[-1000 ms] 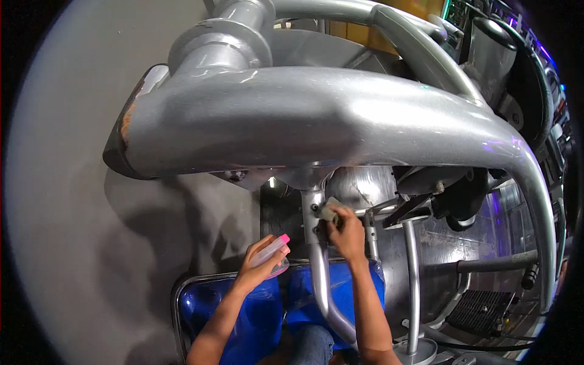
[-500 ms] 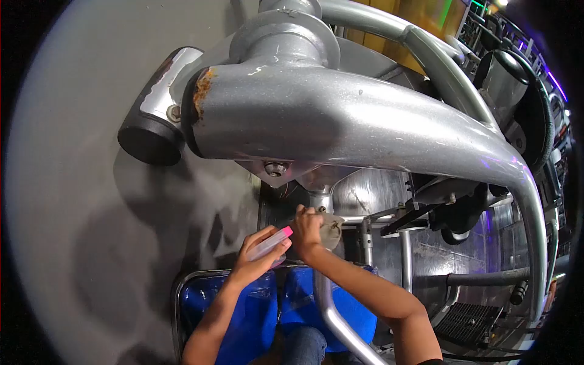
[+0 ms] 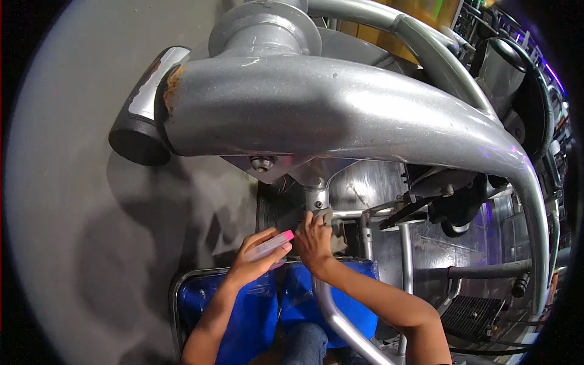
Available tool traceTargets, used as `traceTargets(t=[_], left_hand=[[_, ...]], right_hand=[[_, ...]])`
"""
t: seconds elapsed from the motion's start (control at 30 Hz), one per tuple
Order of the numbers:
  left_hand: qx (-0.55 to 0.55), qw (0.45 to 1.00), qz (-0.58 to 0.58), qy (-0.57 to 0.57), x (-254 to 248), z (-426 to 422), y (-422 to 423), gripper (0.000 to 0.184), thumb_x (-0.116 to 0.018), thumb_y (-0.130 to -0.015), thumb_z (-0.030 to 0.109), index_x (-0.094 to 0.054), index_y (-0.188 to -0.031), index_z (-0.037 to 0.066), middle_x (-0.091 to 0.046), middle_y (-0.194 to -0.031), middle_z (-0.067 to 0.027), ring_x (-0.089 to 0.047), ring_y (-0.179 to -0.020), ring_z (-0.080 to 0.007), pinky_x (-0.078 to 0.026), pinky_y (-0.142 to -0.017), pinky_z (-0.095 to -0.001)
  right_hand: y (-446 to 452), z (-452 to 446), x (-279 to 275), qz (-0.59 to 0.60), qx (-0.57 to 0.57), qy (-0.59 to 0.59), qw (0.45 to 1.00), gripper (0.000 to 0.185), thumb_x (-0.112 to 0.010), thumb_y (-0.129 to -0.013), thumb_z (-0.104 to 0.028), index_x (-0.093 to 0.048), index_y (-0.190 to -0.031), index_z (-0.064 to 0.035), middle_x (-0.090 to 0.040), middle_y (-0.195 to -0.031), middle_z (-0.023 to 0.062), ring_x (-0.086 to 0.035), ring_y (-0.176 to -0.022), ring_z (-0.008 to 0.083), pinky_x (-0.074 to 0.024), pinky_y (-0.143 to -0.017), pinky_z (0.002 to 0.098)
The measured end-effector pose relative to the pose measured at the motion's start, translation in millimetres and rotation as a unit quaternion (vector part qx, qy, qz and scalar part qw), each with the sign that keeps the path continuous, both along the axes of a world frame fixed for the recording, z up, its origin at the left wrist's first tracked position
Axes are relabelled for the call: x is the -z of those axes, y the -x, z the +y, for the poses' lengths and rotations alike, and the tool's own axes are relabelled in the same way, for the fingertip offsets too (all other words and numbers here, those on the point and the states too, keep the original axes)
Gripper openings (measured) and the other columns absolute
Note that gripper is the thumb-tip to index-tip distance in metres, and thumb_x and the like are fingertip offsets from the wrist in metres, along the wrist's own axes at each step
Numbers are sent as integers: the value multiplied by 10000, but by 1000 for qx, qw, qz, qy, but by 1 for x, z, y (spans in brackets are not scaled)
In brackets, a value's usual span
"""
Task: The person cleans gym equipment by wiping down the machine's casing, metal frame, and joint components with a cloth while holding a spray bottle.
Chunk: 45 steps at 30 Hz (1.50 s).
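My left hand (image 3: 244, 266) is closed around a clear plastic bottle (image 3: 266, 247) with a pink top, held tilted up to the right. Just right of it, my right hand (image 3: 314, 246) presses a greyish-beige cloth (image 3: 339, 238) against a silver upright tube (image 3: 317, 197). The hand covers part of the cloth, which hangs out on its right side. Below the hand, the tube bends and runs down over the blue padded seat (image 3: 359, 298).
A thick silver curved frame (image 3: 274, 109) with a rusty end crosses above my hands. A black-capped cylinder (image 3: 140, 140) juts out at the left by the grey wall (image 3: 79, 121). More gym-like metal bars and a black slotted plate (image 3: 474, 316) are at the right.
My right hand has shifted slightly right and down along the tube, with its fingers more spread over the cloth. The left hand keeps its hold on the bottle. My view has shifted a little.
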<state>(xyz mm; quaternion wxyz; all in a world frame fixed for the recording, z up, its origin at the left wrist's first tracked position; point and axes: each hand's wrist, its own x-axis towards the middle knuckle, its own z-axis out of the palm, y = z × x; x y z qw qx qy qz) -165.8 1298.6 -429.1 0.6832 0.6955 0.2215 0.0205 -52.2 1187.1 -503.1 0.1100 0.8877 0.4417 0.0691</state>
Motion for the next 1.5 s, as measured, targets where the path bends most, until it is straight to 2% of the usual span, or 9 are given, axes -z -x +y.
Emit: traceTargets(t=[0.07,0.13,0.27,0.5,0.73,0.9,1.13,1.3,1.5], left_hand=[[-40,999,17,25,0,-2,0,294,-758,-865,307,-642,-981,63,-623,-857,37,-594,-806,-47,-507,-686,-218],[-40,999,18,17,-2,0,-1,297,-764,-861,304,-644,-985,62,-629,-870,35,-599,-824,-50,-510,-695,-220],[-84,996,3,0,10,1,3,232,-741,-884,255,-639,-951,57,-625,-857,41,-582,-800,-36,-488,-681,-212],[-29,998,-50,-8,-13,3,-3,139,-675,-929,171,-614,-870,61,-567,-766,59,-498,-700,-5,-402,-621,-193],[-33,998,-51,-18,-13,3,-3,147,-668,-928,170,-615,-846,61,-554,-745,53,-492,-691,-9,-399,-617,-201],[-39,998,-44,-26,-14,5,-1,153,-667,-927,170,-615,-841,54,-552,-723,50,-493,-682,-15,-402,-611,-205],[-69,994,-60,-52,-14,4,2,176,-672,-922,190,-608,-833,52,-554,-706,45,-505,-666,-24,-419,-606,-218],[-67,994,-67,-55,-16,4,2,187,-675,-920,210,-608,-837,57,-585,-722,35,-523,-658,-31,-433,-601,-221],[-84,994,-60,-42,-21,6,2,200,-687,-913,236,-622,-867,53,-608,-753,27,-543,-665,-35,-447,-608,-222]], right_hand=[[6,-15,-20,61,-22,30,997,206,-575,-862,-259,-719,-952,-142,-533,-1098,91,-548,-943,244,-482,-666,349],[11,-21,-20,147,-23,150,977,301,-516,-943,-317,-693,-1150,-189,-441,-1459,134,-553,-1100,254,-475,-627,376],[0,-33,-34,263,-22,60,963,258,-570,-888,-237,-689,-1097,-143,-547,-1295,150,-602,-1080,302,-535,-677,399],[-49,5,-58,137,-77,-176,972,309,-607,-792,-111,-690,-1088,-147,-610,-1132,91,-618,-1035,318,-565,-733,399],[-53,26,-10,18,-59,-87,994,232,-602,-817,-136,-714,-1018,-168,-603,-1179,74,-609,-1058,298,-549,-701,377],[-42,23,-44,213,26,34,976,156,-627,-815,-157,-722,-936,-129,-569,-1194,87,-588,-1085,311,-552,-741,390],[-33,32,-46,103,-56,-109,987,139,-625,-820,-185,-724,-892,-117,-620,-1108,94,-629,-1034,311,-553,-721,347],[-51,73,4,130,56,6,990,154,-616,-870,-220,-757,-918,-179,-687,-1008,14,-670,-942,214,-489,-575,335],[-49,104,1,256,99,88,958,196,-625,-842,-243,-757,-949,-146,-719,-1049,108,-707,-958,239,-550,-689,350]])
